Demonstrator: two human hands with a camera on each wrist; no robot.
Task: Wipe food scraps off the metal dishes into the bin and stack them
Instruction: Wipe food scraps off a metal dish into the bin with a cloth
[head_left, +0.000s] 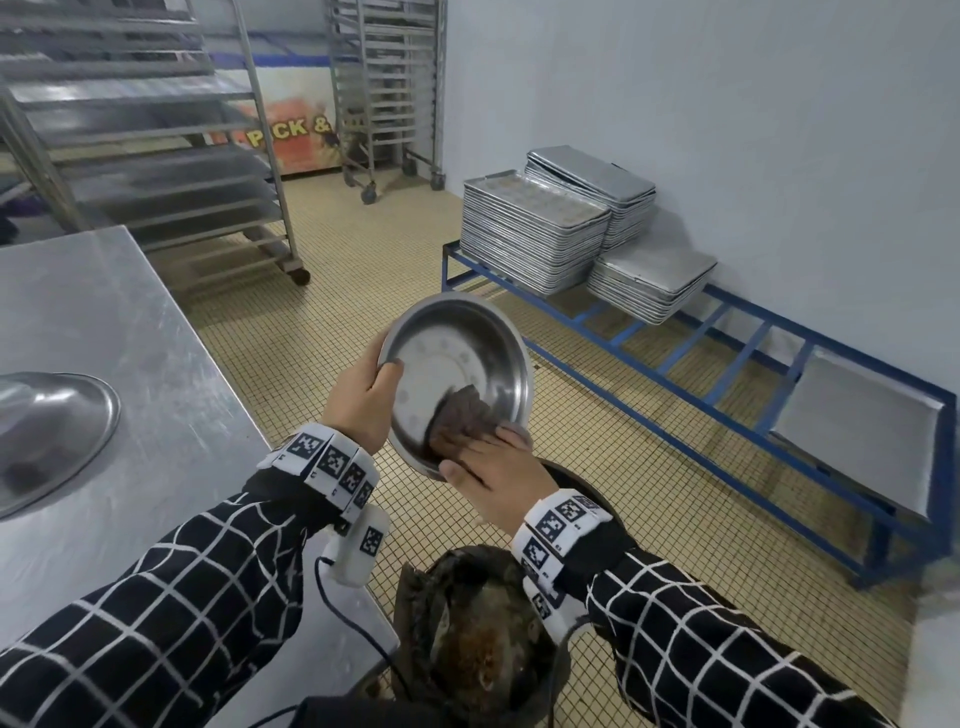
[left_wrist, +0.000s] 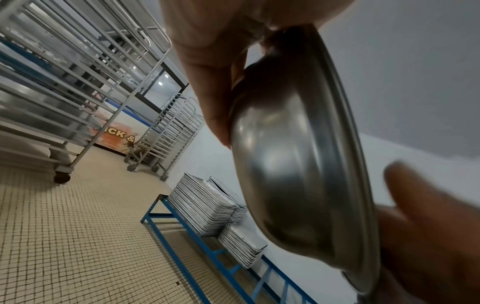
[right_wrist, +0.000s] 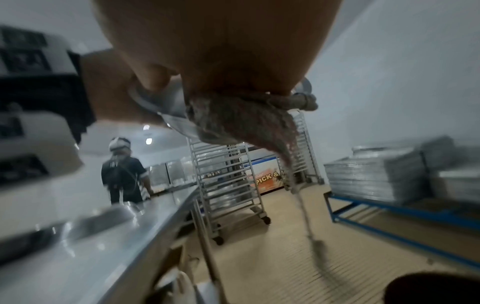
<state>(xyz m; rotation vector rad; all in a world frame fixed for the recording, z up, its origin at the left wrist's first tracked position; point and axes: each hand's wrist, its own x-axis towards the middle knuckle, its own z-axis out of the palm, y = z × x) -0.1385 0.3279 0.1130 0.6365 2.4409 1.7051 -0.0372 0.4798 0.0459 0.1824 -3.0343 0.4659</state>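
Note:
A round metal dish (head_left: 457, 358) is held tilted above the dark bin (head_left: 410, 597), which has brown scraps inside. My left hand (head_left: 363, 400) grips its left rim, thumb inside and fingers behind, as the left wrist view shows on the dish's underside (left_wrist: 293, 164). My right hand (head_left: 493, 478) holds a brown cloth (head_left: 462, 415) against the dish's lower inner wall, thumb under the rim. In the right wrist view the cloth (right_wrist: 233, 121) hangs bunched below my palm. A second metal dish (head_left: 47, 436) lies upside down on the steel table (head_left: 130, 322) at the left.
A blue floor rack (head_left: 675, 364) along the right wall carries stacks of baking trays (head_left: 535, 234), and one tray (head_left: 857, 426) leans on it. Wheeled tray racks (head_left: 156, 156) stand behind the table. Another person (right_wrist: 122, 170) stands at the table's far end.

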